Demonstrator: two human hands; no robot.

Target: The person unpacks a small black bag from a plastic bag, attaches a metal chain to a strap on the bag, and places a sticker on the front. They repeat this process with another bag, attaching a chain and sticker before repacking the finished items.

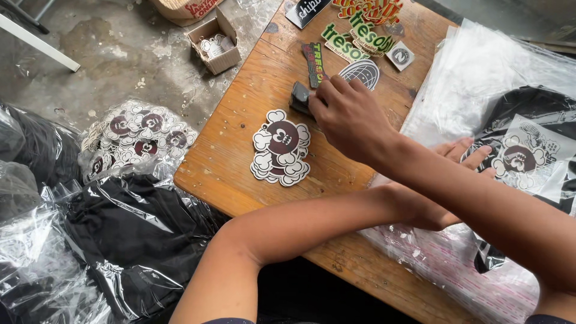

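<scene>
Wooden table [240, 150], sticker stack [280, 153] in the middle. My right hand [348, 117] grips a dark block [299, 97] just above-right of it; left hand [456, 162], arms crossed, lies flat on the clear bagged shirt [528, 138] far right.

Wooden table [240, 162], sticker-strewn along its far edge. Right hand [348, 117] reached across the left forearm, fingers curled on a small dark block [299, 98] just beside a stack of cloud-edged maroon stickers [281, 153]. Left hand [462, 157] lay flat on a clear plastic bag [480, 84] holding a black garment [540, 105]. On the floor: more bagged black garments [138, 240], a bagged heap of the same stickers [135, 141], a small open cardboard box [215, 41].
</scene>
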